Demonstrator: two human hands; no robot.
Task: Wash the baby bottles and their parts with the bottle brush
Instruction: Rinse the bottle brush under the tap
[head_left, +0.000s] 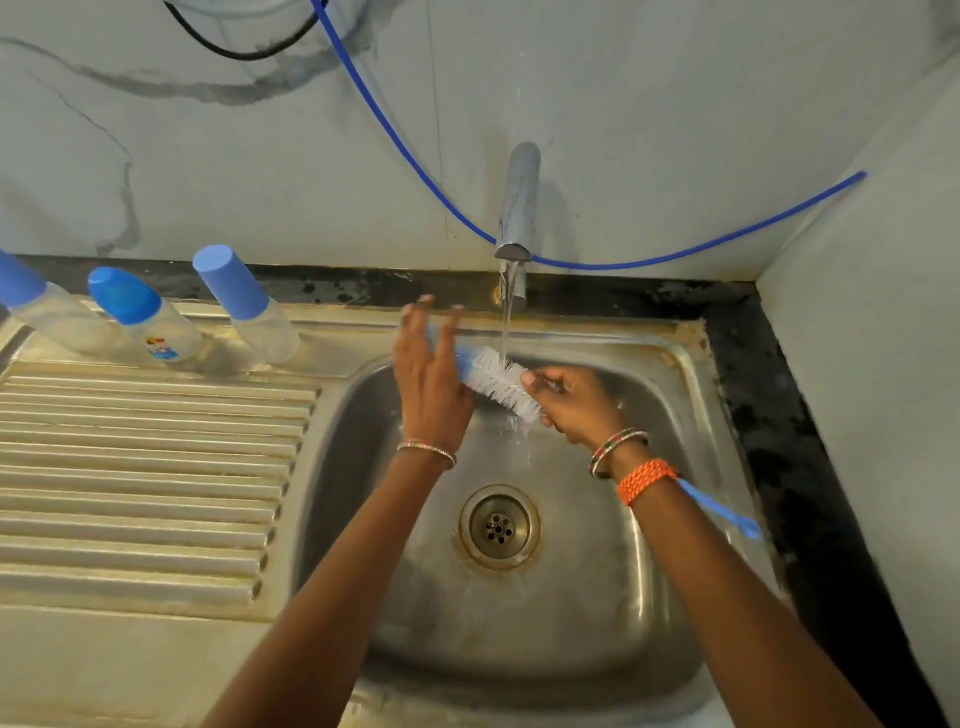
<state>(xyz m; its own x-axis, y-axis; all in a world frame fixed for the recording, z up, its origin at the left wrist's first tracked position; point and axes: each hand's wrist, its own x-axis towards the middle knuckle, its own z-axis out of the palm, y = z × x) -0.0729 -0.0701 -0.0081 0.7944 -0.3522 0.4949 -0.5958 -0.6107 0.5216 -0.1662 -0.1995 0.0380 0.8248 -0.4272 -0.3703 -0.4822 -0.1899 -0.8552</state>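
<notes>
A bottle brush (496, 378) with white and blue bristles lies across the steel sink basin (623, 597), under the running tap (517, 208). My right hand (574, 405) grips it just below the bristles; its blue handle end (727, 517) pokes out behind my right wrist. My left hand (428, 379) has straight fingers and rests flat against the blue bristle end. Three clear baby bottles with blue caps stand at the back of the drainboard: one at the left edge (36, 306), one in the middle (148, 317), one on the right (249, 306).
A ribbed steel drainboard (140, 483) lies left of the basin. The drain (498, 527) sits in the basin's middle. A blue hose (649, 260) hangs along the marble wall. A dark stained counter strip (769, 405) borders the sink on the right.
</notes>
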